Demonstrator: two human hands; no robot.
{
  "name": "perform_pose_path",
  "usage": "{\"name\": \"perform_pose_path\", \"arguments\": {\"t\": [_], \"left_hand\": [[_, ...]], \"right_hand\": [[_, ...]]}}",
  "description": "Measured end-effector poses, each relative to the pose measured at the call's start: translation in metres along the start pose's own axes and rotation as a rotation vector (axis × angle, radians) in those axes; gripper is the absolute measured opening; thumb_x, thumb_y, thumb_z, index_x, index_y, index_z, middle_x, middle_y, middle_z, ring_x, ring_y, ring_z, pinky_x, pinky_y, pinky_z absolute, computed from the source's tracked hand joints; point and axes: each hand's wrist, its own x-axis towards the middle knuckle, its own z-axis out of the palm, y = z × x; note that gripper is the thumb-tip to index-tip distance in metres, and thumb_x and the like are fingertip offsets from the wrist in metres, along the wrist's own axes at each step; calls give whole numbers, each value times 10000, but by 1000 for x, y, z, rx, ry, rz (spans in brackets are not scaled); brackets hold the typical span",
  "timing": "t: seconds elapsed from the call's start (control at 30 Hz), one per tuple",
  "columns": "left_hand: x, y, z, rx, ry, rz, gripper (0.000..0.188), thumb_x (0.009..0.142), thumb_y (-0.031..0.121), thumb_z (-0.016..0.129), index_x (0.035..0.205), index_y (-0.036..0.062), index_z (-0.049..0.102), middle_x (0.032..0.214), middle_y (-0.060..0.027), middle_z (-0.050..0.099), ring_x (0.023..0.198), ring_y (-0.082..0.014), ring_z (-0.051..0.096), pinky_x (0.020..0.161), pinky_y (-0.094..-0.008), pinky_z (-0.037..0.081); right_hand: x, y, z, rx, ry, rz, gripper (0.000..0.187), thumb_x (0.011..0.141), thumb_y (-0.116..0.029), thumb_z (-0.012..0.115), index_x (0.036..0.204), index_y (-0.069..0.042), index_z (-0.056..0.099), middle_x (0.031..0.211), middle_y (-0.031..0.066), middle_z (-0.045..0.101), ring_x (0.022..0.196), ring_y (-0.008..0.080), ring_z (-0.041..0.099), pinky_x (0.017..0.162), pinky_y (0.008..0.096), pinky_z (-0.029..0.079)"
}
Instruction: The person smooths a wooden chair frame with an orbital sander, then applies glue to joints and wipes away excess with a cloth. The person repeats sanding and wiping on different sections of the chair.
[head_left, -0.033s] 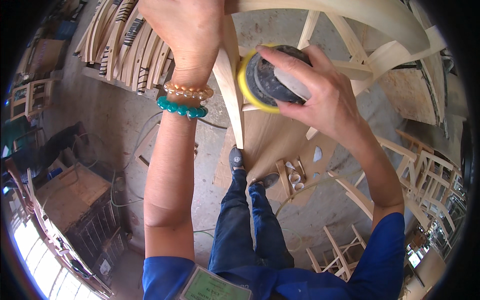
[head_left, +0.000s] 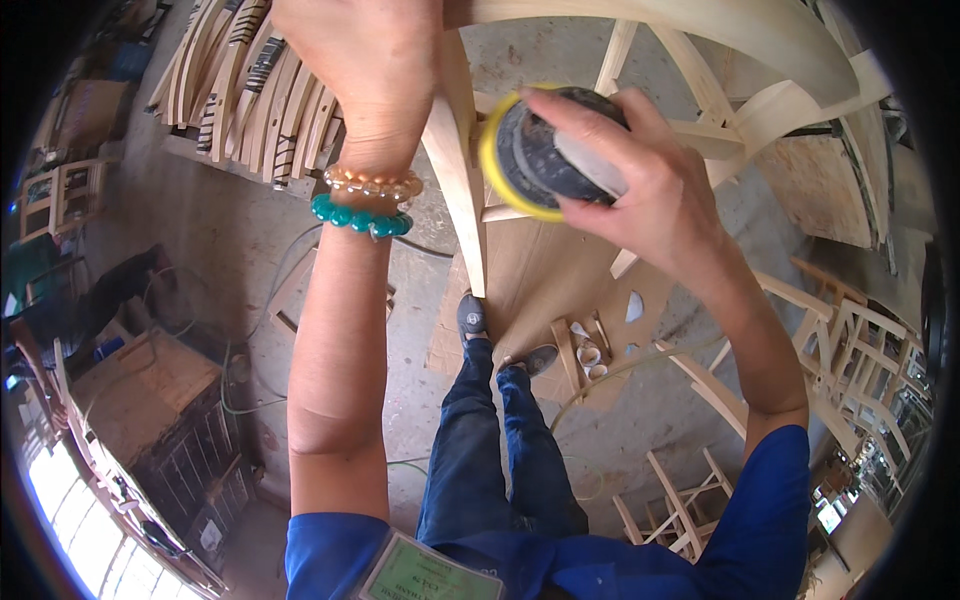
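Observation:
My right hand (head_left: 660, 185) is wrapped round a sander (head_left: 545, 150) with a round black body and a yellow pad edge. The sander is tilted beside a pale wooden leg (head_left: 458, 180) of a chair frame; I cannot tell whether its pad touches the wood. My left hand (head_left: 365, 55) is at the top of that leg, against the frame, its fingers cut off by the upper picture edge. A curved wooden rail (head_left: 680, 25) of the frame runs rightward from there.
Curved wooden parts (head_left: 255, 100) are stacked at the far left. A cardboard sheet (head_left: 530, 270) lies under the frame, with small cups (head_left: 590, 360) near my feet. A hose (head_left: 640, 363) passes below my right forearm. Chair frames (head_left: 860, 350) stand on the right, a wooden box (head_left: 150, 390) on the left.
The sander and my right fingers have shifted slightly right and up, a little farther from the leg. My left hand has moved slightly left.

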Motion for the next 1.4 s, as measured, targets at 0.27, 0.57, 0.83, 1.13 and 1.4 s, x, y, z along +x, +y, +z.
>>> {"name": "perform_pose_path", "arguments": {"t": [0.27,0.57,0.83,1.13,1.4], "left_hand": [[-16,5,-11,-106,16,25,421,864,286,725,1089,-49,604,980,-85,610,873,-137,546,759,-273,450],[-25,-5,-19,-118,44,-32,375,831,223,750,1059,-38,608,899,-64,611,802,-138,565,720,-275,466],[-30,6,-7,-92,163,-57,475,806,272,776,1109,-38,581,972,-85,601,864,-170,561,780,-313,460],[-25,7,-4,-132,134,-59,472,794,281,768,1082,-48,592,959,-79,615,840,-147,561,763,-288,453],[-32,5,-9,-133,130,-33,470,796,288,773,1069,-49,591,937,-71,603,818,-144,551,729,-286,451]], "right_hand": [[-35,20,-42,-25,58,249,771,634,-53,780,1332,-290,553,977,116,615,881,286,654,760,384,550],[-2,6,-30,93,-313,230,776,631,0,741,1352,-221,556,1033,83,618,923,206,619,839,335,511],[-13,52,-47,121,-186,182,677,690,-107,734,1336,-167,544,1201,137,624,1014,253,655,865,375,536],[7,28,-28,267,-192,129,686,666,-126,748,1322,-143,547,1099,156,665,930,275,677,839,372,535],[30,22,-10,230,-181,-100,607,644,-148,734,1236,-87,616,1066,158,684,908,288,681,841,355,532]]}}
